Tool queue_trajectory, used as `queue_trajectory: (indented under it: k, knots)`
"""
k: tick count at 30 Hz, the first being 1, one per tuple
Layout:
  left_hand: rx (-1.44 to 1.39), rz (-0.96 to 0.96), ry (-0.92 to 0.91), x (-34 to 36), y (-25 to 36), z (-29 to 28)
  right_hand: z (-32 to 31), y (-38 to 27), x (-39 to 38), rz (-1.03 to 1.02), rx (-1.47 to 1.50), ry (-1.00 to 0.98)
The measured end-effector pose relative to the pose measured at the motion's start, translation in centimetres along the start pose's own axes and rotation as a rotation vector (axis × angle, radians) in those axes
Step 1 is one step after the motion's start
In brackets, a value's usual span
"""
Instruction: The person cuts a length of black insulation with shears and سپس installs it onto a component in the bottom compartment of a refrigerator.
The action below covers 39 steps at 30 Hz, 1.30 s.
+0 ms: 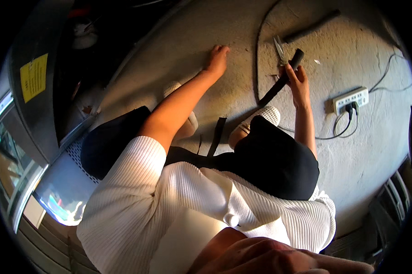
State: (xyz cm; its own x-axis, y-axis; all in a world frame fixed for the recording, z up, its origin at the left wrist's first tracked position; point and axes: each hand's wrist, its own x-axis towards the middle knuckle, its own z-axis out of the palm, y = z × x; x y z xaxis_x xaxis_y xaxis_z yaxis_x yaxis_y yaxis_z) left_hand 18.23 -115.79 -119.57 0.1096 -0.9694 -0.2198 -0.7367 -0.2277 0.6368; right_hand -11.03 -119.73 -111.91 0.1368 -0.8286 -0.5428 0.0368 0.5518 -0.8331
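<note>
Right hand (300,84) clamped dark tube (274,91), seemingly steadying it; scissors (279,50) sat beside tube, probably for easy reach. Left hand (218,61) curled left of tube; couldn't tell contents.

I've got the right hand (300,86) holding a dark tube (275,90), scissors (280,51) right at its fingers; can't tell from here if they're held or lying. Left hand (218,61) loosely curled, low over the grey floor (375,146), fingertips partly hidden from me. Second tube (312,28) just past the scissors. White power strip (351,97), black plugs in, far right. Flat black strip (217,136) between the shoes (271,115).
</note>
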Motion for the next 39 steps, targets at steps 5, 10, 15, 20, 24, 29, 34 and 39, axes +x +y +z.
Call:
queue_trajectory:
  k: [5, 10, 15, 20, 24, 29, 34, 39]
  knots:
    - [0.085, 0.043, -0.054, -0.7, 2.4, -0.3, -0.1, 0.2, -1.1, -0.018, 0.023, -0.002]
    - [0.080, 0.020, 0.032, -1.6, 3.5, -0.5, 1.6, 0.0, -1.9, 0.048, 0.011, -0.010]
    - [0.073, -0.002, -0.022, -1.6, 2.3, -0.9, 1.1, 0.8, -1.5, 0.040, -0.038, -0.045]
    - [0.018, 0.020, -0.078, -1.3, 1.8, -1.6, 1.9, -0.2, -1.7, 0.084, 0.021, -0.046]
    - [-0.019, -0.001, -0.082, -0.8, 2.3, -2.5, 1.7, -0.1, -1.8, 0.042, 0.032, -0.079]
    - [-0.242, -0.118, -0.317, 1.4, 6.7, -5.6, 2.6, -0.7, -1.6, 0.014, -0.002, -0.142]
    - [-0.536, 0.100, -0.629, 2.4, 10.8, -5.5, 5.0, -2.0, -1.1, 0.060, 0.028, -0.123]
    - [-0.433, 0.021, -0.686, 3.7, 13.7, -11.2, 7.3, -5.7, 0.2, 0.003, 0.151, -0.176]
